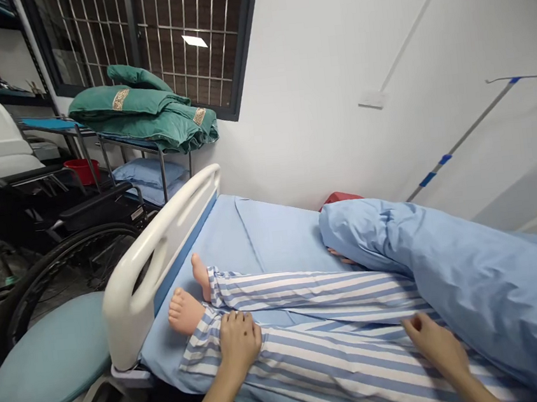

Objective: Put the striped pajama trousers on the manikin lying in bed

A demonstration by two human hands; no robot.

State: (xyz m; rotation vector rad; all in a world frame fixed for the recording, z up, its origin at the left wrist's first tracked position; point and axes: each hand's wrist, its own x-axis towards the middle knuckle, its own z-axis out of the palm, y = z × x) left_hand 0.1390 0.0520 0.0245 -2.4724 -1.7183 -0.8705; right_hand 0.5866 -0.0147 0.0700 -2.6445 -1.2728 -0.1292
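Observation:
A manikin's legs in blue-and-white striped trousers [322, 349] lie on the bed, with two bare feet [186, 310] at the footboard end. Near the ankle of the closer leg, my left hand [239, 338] is closed over the trouser leg from above. Farther up the same leg, my right hand [437, 346] is curled, thumb and forefinger bent together against the striped cloth. What lies inside its grip is hidden. A bunched light-blue quilt [468, 276] covers the upper legs beside my right hand. Fingertips of another hand [340, 255] peek from under its edge.
The cream footboard [143, 259] rises at the left of the blue sheet [276, 232]. Beyond it stand a wheelchair [62, 248], a round pale-blue seat [49, 358] and a cart with green folded bedding [144, 112]. An IV pole [463, 136] leans by the wall.

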